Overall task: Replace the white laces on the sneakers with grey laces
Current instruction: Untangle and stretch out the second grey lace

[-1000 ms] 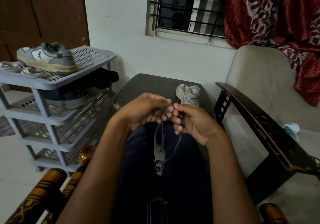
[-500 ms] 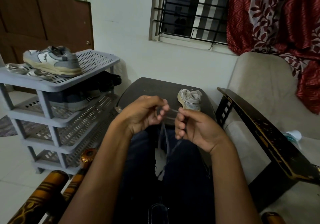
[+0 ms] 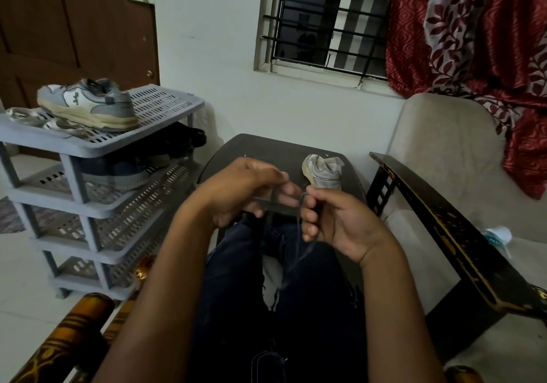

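A grey lace [image 3: 297, 243] runs between my two hands above my lap and hangs down over my dark trousers. My left hand [image 3: 239, 193] pinches one part of it with curled fingers. My right hand [image 3: 334, 220] grips another part just to the right. One grey and white sneaker [image 3: 322, 171] stands on the dark stool [image 3: 260, 152] beyond my hands, its tongue pulled open. The other sneaker [image 3: 88, 106] lies on top of the grey shoe rack [image 3: 165, 107] at the left, with white laces [image 3: 38, 119] lying loose beside it.
The rack's lower shelves hold dark shoes [image 3: 177, 143]. A beige sofa [image 3: 444, 157] with a dark wooden armrest [image 3: 444, 228] stands close on the right. A brown door, a barred window and a red curtain [image 3: 473, 42] lie behind. An orange patterned chair arm [image 3: 65, 338] is at lower left.
My hands have drawn apart a little, stretching the grey lace between them. The camera has tilted slightly, so the stool and sneaker sit lower in view.
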Tool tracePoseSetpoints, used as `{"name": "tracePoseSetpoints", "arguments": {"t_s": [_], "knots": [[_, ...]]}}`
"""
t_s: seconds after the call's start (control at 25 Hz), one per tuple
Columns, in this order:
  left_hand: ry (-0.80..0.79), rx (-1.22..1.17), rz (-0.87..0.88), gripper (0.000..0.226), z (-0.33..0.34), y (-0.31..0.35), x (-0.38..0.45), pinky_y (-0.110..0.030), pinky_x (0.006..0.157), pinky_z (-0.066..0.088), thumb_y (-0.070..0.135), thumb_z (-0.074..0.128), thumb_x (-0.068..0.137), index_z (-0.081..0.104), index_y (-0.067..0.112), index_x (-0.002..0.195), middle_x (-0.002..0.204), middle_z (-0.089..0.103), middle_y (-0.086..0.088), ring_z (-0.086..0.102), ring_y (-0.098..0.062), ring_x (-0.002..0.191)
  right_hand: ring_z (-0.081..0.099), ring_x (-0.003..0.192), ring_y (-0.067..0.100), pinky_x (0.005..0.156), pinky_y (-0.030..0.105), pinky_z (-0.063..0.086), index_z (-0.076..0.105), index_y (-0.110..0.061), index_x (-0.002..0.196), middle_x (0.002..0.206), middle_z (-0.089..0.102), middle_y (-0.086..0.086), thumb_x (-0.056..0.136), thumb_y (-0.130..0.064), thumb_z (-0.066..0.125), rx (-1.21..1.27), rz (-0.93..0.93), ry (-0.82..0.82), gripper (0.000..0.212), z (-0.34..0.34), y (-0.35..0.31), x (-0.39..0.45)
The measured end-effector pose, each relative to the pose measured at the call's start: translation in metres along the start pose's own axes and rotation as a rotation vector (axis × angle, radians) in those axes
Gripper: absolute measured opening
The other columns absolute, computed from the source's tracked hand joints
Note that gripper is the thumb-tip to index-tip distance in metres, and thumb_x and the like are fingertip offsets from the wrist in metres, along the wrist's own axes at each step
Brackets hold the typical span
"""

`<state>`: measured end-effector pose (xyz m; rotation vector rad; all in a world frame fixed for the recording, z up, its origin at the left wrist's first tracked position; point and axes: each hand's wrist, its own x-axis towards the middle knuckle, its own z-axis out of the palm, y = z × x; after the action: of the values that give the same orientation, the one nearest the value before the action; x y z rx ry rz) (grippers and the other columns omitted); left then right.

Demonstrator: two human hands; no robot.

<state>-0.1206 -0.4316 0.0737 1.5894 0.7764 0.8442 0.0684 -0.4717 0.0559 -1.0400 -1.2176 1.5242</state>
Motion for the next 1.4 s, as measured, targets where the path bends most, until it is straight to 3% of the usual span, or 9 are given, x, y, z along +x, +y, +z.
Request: {"name": "tracePoseSetpoints", "arguments": {"t_s": [0.16, 0.4, 0.64, 0.72, 0.84, 0.96, 1.04, 1.16, 1.4], "knots": [[-0.087, -0.04, -0.006, 0.03, 0.014, 0.001, 0.004, -0.018, 0.039, 0.042, 0.01, 0.052, 0.096, 0.067, 0.005, 0.071, 0.064, 0.067, -0.007, 0.059, -0.013, 0.054, 0.047, 0.043, 0.013, 0.051, 0.027, 0.043, 0.053, -0.015, 0.072, 0.053, 0.048, -0.002, 0.095, -0.028, 0.045, -0.075, 0.016, 0.017, 0.028, 0.001, 0.0, 0.001], [-0.063, -0.102, 0.013, 0.037, 0.015, 0.0, 0.004, -0.016, 0.047, 0.04, 0.007, 0.051, 0.095, 0.066, 0.009, 0.061, 0.061, 0.063, -0.004, 0.052, -0.01, 0.054, 0.046, 0.045, 0.013, 0.052, 0.027, 0.042, 0.057, -0.017, 0.072, 0.055, 0.047, -0.002, 0.089, -0.031, 0.049, -0.084, 0.007, -0.042, 0.024, 0.007, -0.001, 0.001], [0.074, -0.407, 0.006, 0.038, -0.011, -0.012, 0.007, -0.021, 0.061, 0.044, 0.008, 0.054, 0.086, 0.064, 0.015, 0.05, 0.056, 0.057, 0.002, 0.051, -0.009, 0.054, 0.043, 0.043, 0.013, 0.049, 0.026, 0.044, 0.056, -0.021, 0.054, 0.051, 0.043, -0.003, 0.086, -0.031, 0.048, 0.119, -0.045, -0.019, 0.034, -0.003, -0.008, -0.008], [0.182, -0.455, 0.028, 0.019, -0.042, -0.02, -0.002, -0.025, 0.065, 0.045, 0.015, 0.056, 0.077, 0.06, 0.015, 0.059, 0.059, 0.056, 0.002, 0.051, -0.012, 0.059, 0.04, 0.041, 0.012, 0.048, 0.025, 0.043, 0.054, -0.022, 0.051, 0.049, 0.04, -0.004, 0.087, -0.03, 0.045, 0.2, -0.075, 0.038, 0.037, -0.016, -0.013, -0.016], [0.289, -0.14, 0.026, 0.017, -0.064, -0.024, -0.015, -0.036, 0.082, 0.043, 0.023, 0.06, 0.078, 0.065, 0.014, 0.065, 0.079, 0.066, -0.004, 0.058, -0.018, 0.081, 0.039, 0.041, 0.011, 0.047, 0.024, 0.042, 0.054, -0.022, 0.051, 0.049, 0.04, -0.004, 0.086, -0.03, 0.045, 0.195, -0.087, 0.072, 0.037, -0.02, -0.016, -0.019], [0.167, 0.057, 0.014, 0.026, -0.039, -0.007, -0.013, -0.036, 0.088, 0.046, 0.034, 0.065, 0.085, 0.075, 0.022, 0.064, 0.111, 0.071, -0.003, 0.061, -0.018, 0.107, 0.041, 0.041, 0.012, 0.047, 0.025, 0.043, 0.055, -0.022, 0.052, 0.05, 0.042, -0.004, 0.084, -0.031, 0.048, 0.121, -0.062, 0.014, 0.034, -0.005, -0.014, -0.011], [0.039, 0.038, 0.048, 0.033, -0.015, 0.004, -0.009, -0.028, 0.074, 0.05, 0.023, 0.057, 0.093, 0.076, 0.021, 0.065, 0.114, 0.071, -0.012, 0.064, -0.019, 0.101, 0.043, 0.042, 0.012, 0.048, 0.026, 0.043, 0.057, -0.022, 0.054, 0.051, 0.044, -0.004, 0.083, -0.032, 0.05, 0.055, -0.046, -0.016, 0.032, 0.006, -0.014, -0.008], [-0.053, -0.001, 0.078, 0.031, 0.011, 0.012, -0.007, -0.019, 0.048, 0.041, 0.008, 0.051, 0.095, 0.069, 0.009, 0.07, 0.078, 0.071, -0.009, 0.063, -0.01, 0.063, 0.044, 0.041, 0.011, 0.048, 0.025, 0.043, 0.057, -0.019, 0.062, 0.051, 0.044, -0.004, 0.083, -0.034, 0.05, -0.024, -0.034, -0.042, 0.027, 0.012, -0.013, -0.009], [-0.071, 0.001, 0.049, 0.034, 0.019, 0.016, -0.007, -0.019, 0.042, 0.036, 0.008, 0.052, 0.094, 0.065, 0.009, 0.063, 0.06, 0.064, -0.002, 0.054, -0.009, 0.049, 0.044, 0.04, 0.011, 0.045, 0.025, 0.043, 0.053, -0.015, 0.068, 0.05, 0.046, -0.003, 0.081, -0.037, 0.051, -0.103, -0.03, -0.031, 0.026, 0.015, -0.014, -0.009]]}}
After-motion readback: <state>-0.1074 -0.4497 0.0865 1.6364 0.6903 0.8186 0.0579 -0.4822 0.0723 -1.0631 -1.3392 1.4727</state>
